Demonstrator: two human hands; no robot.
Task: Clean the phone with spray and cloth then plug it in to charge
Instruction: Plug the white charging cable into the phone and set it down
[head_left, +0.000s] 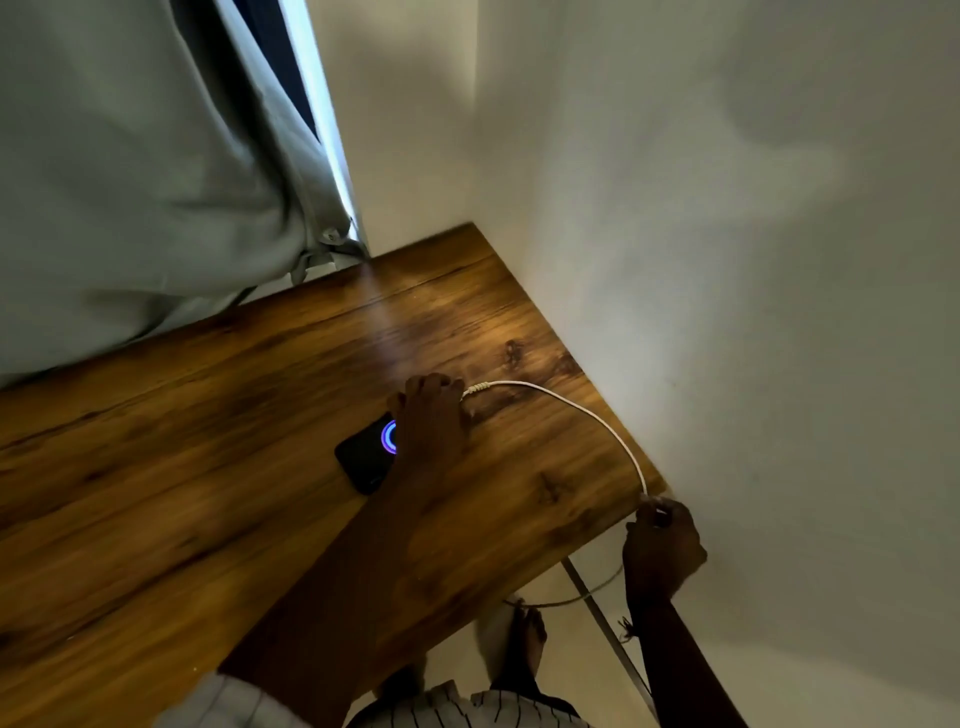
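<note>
1. A wooden desk (208, 467) with dark grain fills the lower left.
2. A pale curtain (130, 182) hangs over its far edge.
3. White wall (727, 260) meets its right side.
4. A metal leg (605, 627) slants beneath the near corner.

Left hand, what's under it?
The left hand holds a dark phone showing part of a glowing ring. The white cable runs under the fingers; its plug and the phone's port are hidden.
</note>
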